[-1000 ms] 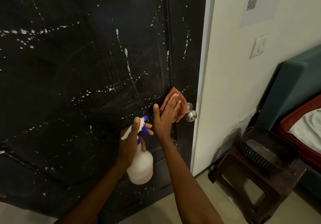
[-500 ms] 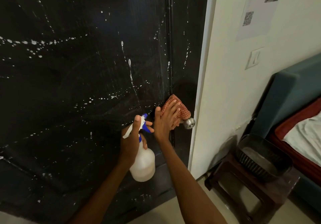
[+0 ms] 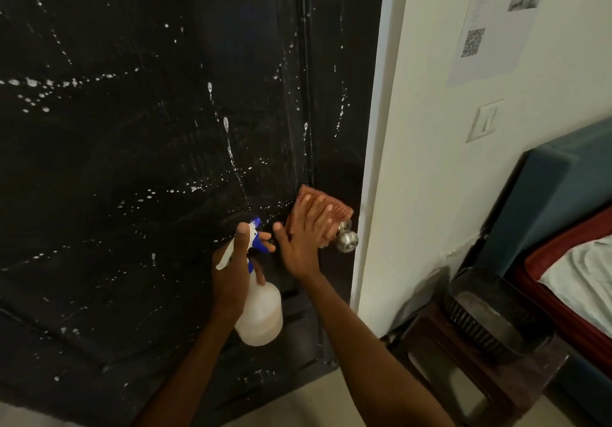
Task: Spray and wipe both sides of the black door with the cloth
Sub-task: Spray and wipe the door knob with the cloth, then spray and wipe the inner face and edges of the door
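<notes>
I press my right hand (image 3: 306, 237), fingers straight and close together, flat on the cloth (image 3: 334, 206) against the black door (image 3: 149, 161), just left of the knob (image 3: 346, 237). My left hand (image 3: 231, 271) grips the spray bottle (image 3: 260, 314). I'm mid-wipe; next, I judge, sweep left through the droplets.

You've got a glossy black door (image 3: 132, 161) flecked with wet droplets, a woven checked cloth (image 3: 334, 206), a brushed-metal knob (image 3: 347, 238), a translucent plastic bottle (image 3: 261, 317), and paper (image 3: 493, 22) on matt wall (image 3: 430, 161).
</notes>
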### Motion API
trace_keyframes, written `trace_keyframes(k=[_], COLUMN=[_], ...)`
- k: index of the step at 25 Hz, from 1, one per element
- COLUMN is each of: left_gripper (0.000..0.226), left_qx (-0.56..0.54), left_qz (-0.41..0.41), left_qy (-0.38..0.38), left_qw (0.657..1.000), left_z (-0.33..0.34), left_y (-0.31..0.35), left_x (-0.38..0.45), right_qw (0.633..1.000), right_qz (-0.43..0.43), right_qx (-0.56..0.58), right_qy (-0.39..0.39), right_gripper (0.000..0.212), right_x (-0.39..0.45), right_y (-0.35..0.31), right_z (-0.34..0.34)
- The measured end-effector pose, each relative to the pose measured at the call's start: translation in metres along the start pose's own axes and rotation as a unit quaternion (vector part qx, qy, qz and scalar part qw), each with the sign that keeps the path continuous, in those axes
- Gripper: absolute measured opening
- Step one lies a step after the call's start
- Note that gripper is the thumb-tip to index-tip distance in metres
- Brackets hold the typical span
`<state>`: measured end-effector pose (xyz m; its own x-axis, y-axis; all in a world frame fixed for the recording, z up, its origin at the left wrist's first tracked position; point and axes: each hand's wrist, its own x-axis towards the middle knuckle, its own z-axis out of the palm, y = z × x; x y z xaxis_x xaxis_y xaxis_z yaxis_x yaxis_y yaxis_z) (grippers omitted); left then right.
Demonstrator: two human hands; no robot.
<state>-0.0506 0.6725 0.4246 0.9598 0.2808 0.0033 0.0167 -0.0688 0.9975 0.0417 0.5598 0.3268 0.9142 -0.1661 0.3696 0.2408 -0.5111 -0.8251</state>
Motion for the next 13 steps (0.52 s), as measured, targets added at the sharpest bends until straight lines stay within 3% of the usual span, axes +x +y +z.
trace_keyframes(k=[2,3,6,8,13], left_gripper=[0.036,0.041,0.091,0.099,0.066], left_qx=[0.009,0.018,-0.009,-0.011,-0.021], left_qz=[-0.01,-0.013,0.003,0.036,0.072], left_qy=[0.041,0.052,0.064,0.06,0.066], left_qw=[0.999,0.998,0.998,0.997,0.995], left_z=[0.005,0.007,0.009,0.009,0.017], left_y=[0.008,0.012,0.019,0.026,0.084], left_x=[-0.001,-0.001,-0.005,-0.003,0.002], right_qw=[0.997,0.995,0.987,0.976,0.957], right_qz=[-0.045,-0.059,-0.12,-0.175,-0.247], right_qx=[-0.051,-0.068,-0.103,-0.128,-0.121], right_qy=[-0.049,-0.051,-0.028,0.012,0.09], right_gripper=[0.094,0.093,0.09,0.089,0.08], right_x=[-0.009,-0.005,0.025,0.053,0.091], right_y=[0.013,0.014,-0.004,-0.02,-0.038], right_z=[0.008,0.005,-0.018,-0.04,-0.08])
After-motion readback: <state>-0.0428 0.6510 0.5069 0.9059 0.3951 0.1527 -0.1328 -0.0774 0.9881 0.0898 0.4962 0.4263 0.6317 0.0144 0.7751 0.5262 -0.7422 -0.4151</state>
